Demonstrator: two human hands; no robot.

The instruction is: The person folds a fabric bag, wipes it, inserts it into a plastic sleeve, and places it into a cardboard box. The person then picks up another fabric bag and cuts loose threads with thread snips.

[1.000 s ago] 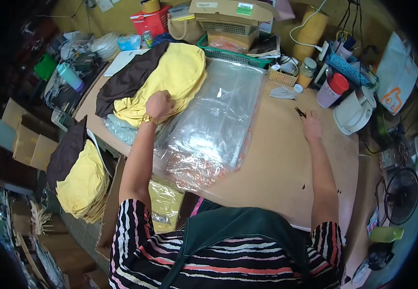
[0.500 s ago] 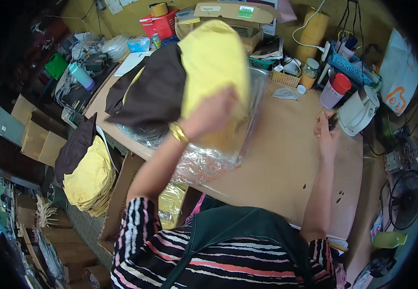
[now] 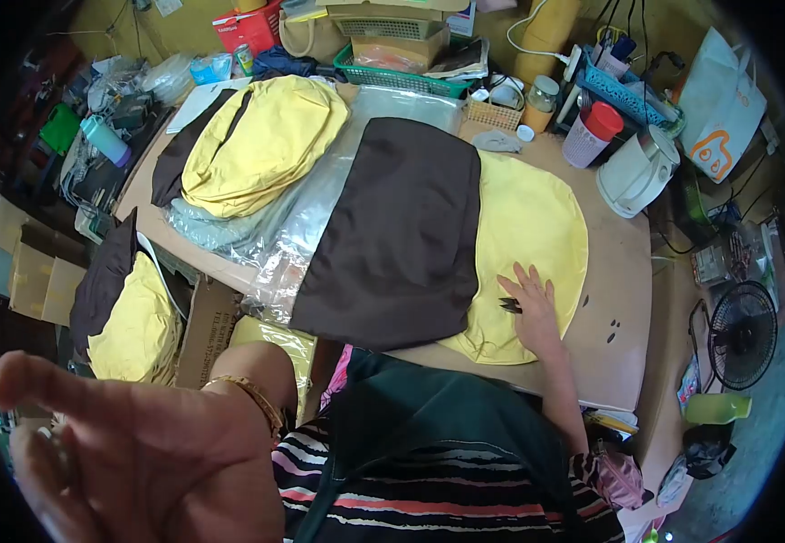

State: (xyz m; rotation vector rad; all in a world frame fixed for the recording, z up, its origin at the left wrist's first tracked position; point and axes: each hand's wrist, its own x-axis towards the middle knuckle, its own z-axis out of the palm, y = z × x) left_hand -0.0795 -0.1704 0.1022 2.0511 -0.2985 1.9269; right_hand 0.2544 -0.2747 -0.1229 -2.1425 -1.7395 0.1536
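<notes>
A flat sewn fabric piece, half dark brown (image 3: 397,235) and half yellow (image 3: 533,226), lies across the table in front of me. My right hand (image 3: 534,312) rests on the yellow half, fingers spread, with small dark pointed snips (image 3: 510,306) held against the palm. Close to the camera at lower left, my left hand (image 3: 157,443) is raised palm up, fingers apart, apparently holding nothing. Further left on the table sits a pile of similar yellow and brown pieces (image 3: 270,145). Clear plastic sheeting (image 3: 297,240) lies between that pile and the spread piece.
Another yellow and brown stack (image 3: 134,317) stands low at my left, beside a cardboard box (image 3: 207,330). Along the table's back are a green basket (image 3: 402,80), a jar (image 3: 540,101), a red-lidded cup (image 3: 594,134) and a white kettle (image 3: 639,172). A black fan (image 3: 743,335) is at right.
The fabric piece, lifted in my left hand before, now lies flat on the table. My left hand has come back toward the camera, empty. My right hand has moved onto the yellow half.
</notes>
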